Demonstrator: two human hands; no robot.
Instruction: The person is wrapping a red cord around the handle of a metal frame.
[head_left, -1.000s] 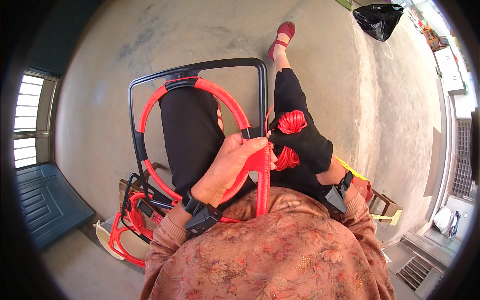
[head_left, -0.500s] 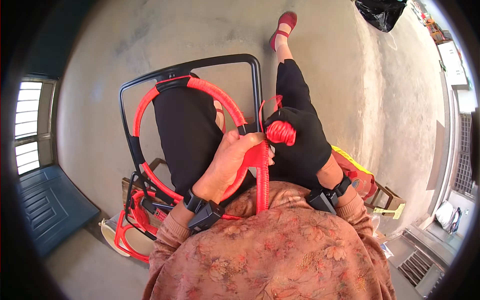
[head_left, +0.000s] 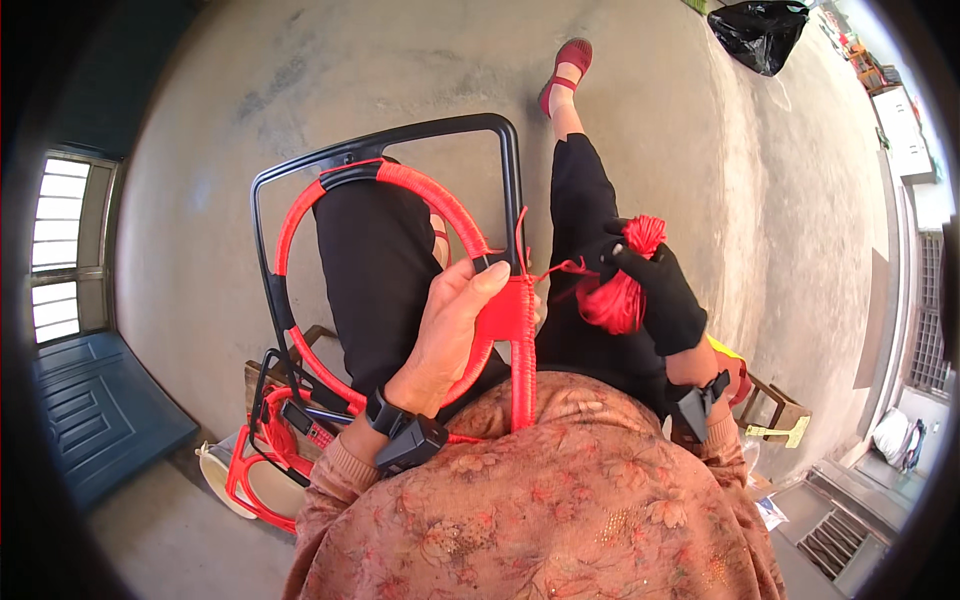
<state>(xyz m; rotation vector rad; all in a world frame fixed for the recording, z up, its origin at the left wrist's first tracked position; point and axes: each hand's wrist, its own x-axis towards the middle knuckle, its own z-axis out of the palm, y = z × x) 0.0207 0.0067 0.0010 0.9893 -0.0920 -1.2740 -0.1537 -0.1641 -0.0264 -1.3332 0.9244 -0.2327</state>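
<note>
Across my lap rests a black tubular frame with a round ring wrapped in red cord. A flat red panel and a wrapped red bar join it near my body. My bare left hand grips the frame where the ring meets that panel, its thumb on top and the other fingers partly hidden underneath. To the right, my right hand in a black glove holds a bundle of red cord. A thin red strand stretches from the bundle to the frame's edge.
By my left side, another red-wrapped frame and a dark phone-like device lie near a pale round container. A wooden stool stands on the right. A black plastic bag lies on the floor at the far right.
My right hand has moved right, away from the frame, carrying the cord bundle, and the strand now spans the gap. My left hand stays on the frame, its thumb shifted slightly.
</note>
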